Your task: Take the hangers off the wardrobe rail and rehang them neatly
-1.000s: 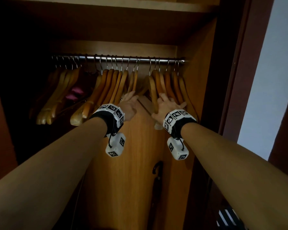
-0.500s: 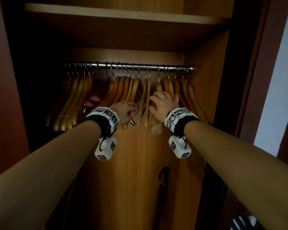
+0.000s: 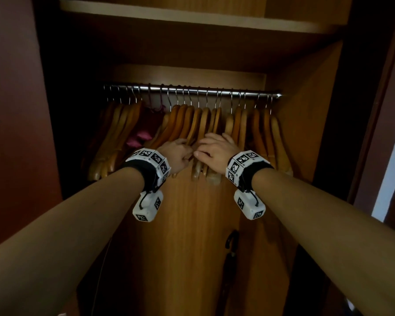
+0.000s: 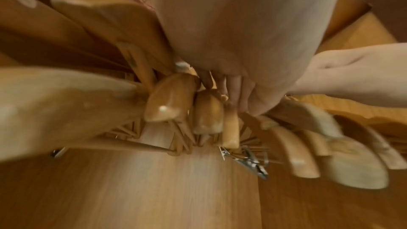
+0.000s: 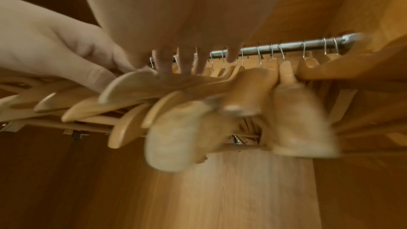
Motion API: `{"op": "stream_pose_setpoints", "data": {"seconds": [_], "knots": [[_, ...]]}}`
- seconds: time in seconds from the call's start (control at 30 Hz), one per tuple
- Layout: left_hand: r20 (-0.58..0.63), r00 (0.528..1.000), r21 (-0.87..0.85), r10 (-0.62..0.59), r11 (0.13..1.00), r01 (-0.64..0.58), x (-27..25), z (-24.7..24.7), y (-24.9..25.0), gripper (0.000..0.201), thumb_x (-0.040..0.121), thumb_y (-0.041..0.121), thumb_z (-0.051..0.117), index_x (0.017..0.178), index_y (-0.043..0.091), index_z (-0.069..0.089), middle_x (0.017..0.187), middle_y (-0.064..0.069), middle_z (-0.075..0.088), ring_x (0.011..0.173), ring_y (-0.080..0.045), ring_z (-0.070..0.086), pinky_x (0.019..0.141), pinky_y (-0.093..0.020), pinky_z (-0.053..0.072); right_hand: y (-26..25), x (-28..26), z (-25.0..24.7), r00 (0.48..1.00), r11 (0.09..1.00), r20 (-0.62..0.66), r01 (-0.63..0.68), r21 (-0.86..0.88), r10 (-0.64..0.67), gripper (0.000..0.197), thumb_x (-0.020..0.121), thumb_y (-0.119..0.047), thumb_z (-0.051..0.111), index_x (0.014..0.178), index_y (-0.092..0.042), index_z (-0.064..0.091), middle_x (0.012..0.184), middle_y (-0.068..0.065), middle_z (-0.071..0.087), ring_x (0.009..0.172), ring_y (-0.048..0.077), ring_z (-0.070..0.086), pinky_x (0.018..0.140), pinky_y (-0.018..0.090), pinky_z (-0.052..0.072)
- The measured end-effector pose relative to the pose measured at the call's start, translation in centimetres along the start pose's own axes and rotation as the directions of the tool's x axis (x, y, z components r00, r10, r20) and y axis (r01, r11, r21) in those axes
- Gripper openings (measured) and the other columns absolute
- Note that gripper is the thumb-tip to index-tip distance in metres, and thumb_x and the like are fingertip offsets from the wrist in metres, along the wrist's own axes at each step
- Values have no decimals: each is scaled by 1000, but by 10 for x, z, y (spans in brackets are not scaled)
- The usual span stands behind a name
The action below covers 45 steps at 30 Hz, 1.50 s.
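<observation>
The wardrobe [image 3: 306,133] stands open, and a metal rail [image 3: 192,89] runs across it under a wooden shelf [image 3: 192,17]. On the far left of the rail hang several wooden hangers [image 3: 114,137] in shadow, and next to them a pink garment [image 3: 141,133] on its own hanger. Further right is a thick bunch of wooden hangers [image 3: 187,124] in the middle of the rail, all hooked on it by thin metal hooks. The left hand [image 3: 177,153] reaches into this bunch from below; its fingers are curled in between the hanger arms, but whether they really grip one I cannot tell, because the wrist view is blurred. Its wristband [image 3: 148,160] carries black and white square code marks, no readable words. The right hand [image 3: 214,149] is just beside the left one, almost touching it; its fingers [image 5: 164,65] are fairly straight and spread, lying on top of the hanger shoulders without closing round any of them. The same kind of coded band [image 3: 244,166] sits on this wrist. To the right, a few more hangers [image 3: 267,133] hang near the end of the rail, close to the side wall. A metal clip [image 4: 253,161] hangs under the middle hangers. Low down against the back panel I see a dark umbrella [image 3: 229,258]. No brand name shows anywhere.
</observation>
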<state>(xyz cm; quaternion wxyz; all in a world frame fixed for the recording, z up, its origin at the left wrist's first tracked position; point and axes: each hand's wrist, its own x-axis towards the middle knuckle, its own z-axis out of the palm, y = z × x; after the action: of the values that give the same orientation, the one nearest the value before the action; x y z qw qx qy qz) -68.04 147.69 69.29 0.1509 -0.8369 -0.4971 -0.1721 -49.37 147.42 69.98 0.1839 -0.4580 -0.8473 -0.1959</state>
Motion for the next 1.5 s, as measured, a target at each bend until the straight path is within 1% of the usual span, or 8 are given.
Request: {"op": "stream_pose_setpoints", "data": {"seconds": [0.2, 0.33, 0.53, 0.7, 0.83, 0.97, 1.13, 1.5], "knots": [[-13, 998, 71, 65, 995, -64, -5, -7, -6, 56, 93, 20, 51, 147, 18, 37, 155, 1, 31, 145, -17, 19, 114, -38, 20, -2, -1, -6, 993, 987, -43, -111, -117, 107, 26, 94, -32, 45, 116, -22, 56, 110, 0, 63, 115, 23, 51, 102, 43, 35], [-76, 997, 44, 29, 999, -26, -5, -4, -10, 58, 98, 26, 43, 152, 16, 25, 159, 0, 23, 146, -17, 18, 117, -37, 15, -8, 0, -7, 983, 972, -18, -185, -145, 184, 48, 100, -41, 37, 147, -38, 29, 134, 3, 53, 119, 30, 51, 101, 46, 35], [-81, 996, -67, 27, 997, -33, -3, -9, -17, 44, 98, 18, 39, 142, 15, 45, 146, -7, 45, 135, -23, 39, 112, -40, 30, -19, 5, -5, 971, 964, 95, -203, -170, 221, 47, 99, -57, 20, 145, -54, 15, 160, -5, 13, 130, 38, 42, 109, 59, 25], [-82, 997, -92, 10, 996, -18, -9, -18, -21, 36, 92, 20, 42, 118, 32, 64, 120, 1, 65, 108, -21, 60, 89, -40, 52, -33, 6, -5, 952, 966, 175, -232, -117, 250, 44, 98, -57, 22, 137, -51, 41, 159, -13, 12, 138, 32, 33, 108, 60, 20], [-110, 992, 51, 68, 997, -63, -14, -22, -30, 37, 89, 24, 49, 124, 27, 60, 131, 4, 55, 128, -19, 45, 112, -43, 30, -38, 3, -4, 949, 951, 129, -268, -153, 288, 40, 98, -42, 30, 124, -33, 59, 142, -7, 39, 126, 23, 44, 101, 55, 29], [-78, 997, 119, 21, 993, -11, -22, -19, -35, 49, 92, 29, 49, 140, 23, 46, 152, 9, 35, 144, -13, 21, 117, -47, 18, -42, 4, -2, 947, 944, 20, -316, -99, 319, 39, 98, -34, 35, 134, -25, 45, 145, -1, 36, 120, 31, 50, 101, 55, 34], [-65, 996, -52, 62, 997, -65, -30, -16, -33, 49, 93, 20, 48, 141, 18, 47, 145, 0, 45, 140, -17, 30, 112, -38, 32, -56, 7, -3, 962, 966, 151, -201, -161, 226, 61, 95, -25, 45, 149, -42, 21, 162, -9, 2, 146, 37, 10, 114, 65, 11], [-68, 993, -74, 96, 992, -101, -43, -13, -43, 46, 98, 17, 44, 145, 16, 44, 160, 2, 20, 146, -18, 19, 115, -27, 19, -66, 8, -16, 938, 911, -85, -347, -221, 336, 44, 96, -31, 37, 136, -18, 49, 152, -3, 35, 143, 18, 24, 112, 52, 19]]}}
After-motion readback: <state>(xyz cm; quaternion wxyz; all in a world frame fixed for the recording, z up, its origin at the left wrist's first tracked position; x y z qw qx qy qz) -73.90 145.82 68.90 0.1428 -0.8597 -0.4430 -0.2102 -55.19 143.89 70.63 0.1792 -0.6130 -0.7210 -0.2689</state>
